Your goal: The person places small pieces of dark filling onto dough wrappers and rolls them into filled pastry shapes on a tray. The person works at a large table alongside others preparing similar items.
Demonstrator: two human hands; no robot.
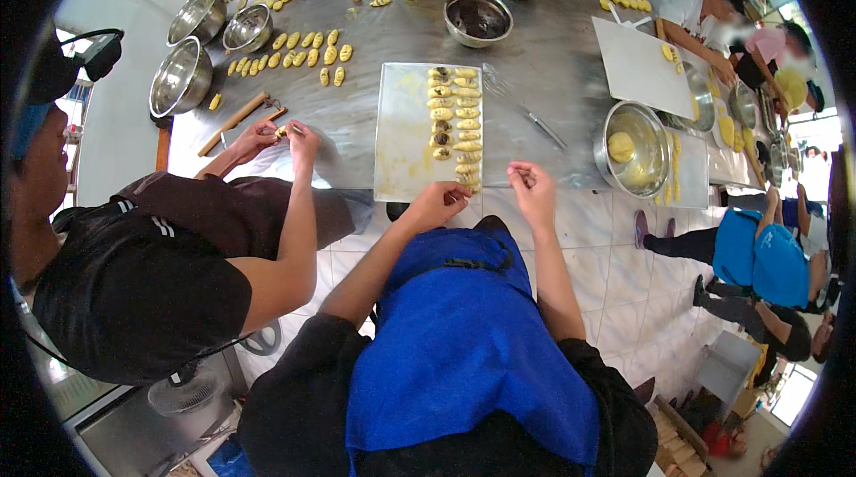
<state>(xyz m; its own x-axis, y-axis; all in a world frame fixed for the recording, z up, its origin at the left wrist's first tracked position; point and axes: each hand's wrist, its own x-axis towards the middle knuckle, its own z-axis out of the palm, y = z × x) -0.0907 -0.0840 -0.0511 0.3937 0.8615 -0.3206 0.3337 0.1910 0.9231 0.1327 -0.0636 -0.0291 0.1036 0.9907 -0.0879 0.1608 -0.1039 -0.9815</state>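
On your left, a co-worker's hands [276, 134] pinch a small piece of dough beside a rolling pin [234, 123] on the steel table [553, 58]; keep those apart from your own. Your left hand [439, 202] sits at the near edge of the baking tray [401, 134], fingers curled together at the last pastry [468, 181] in the row. Whether they actually grip it or only touch it, you cannot tell, as the fingertips hide the contact. That pastry lies right at the tray's lip, so a careless nudge could, I'd judge, push it off onto the floor or squash its shape. Your right hand [533, 190] hovers just beside it, off the tray, thumb and fingers pinched together, apparently holding nothing. Further right stands a bowl [633, 152] with a dough ball.
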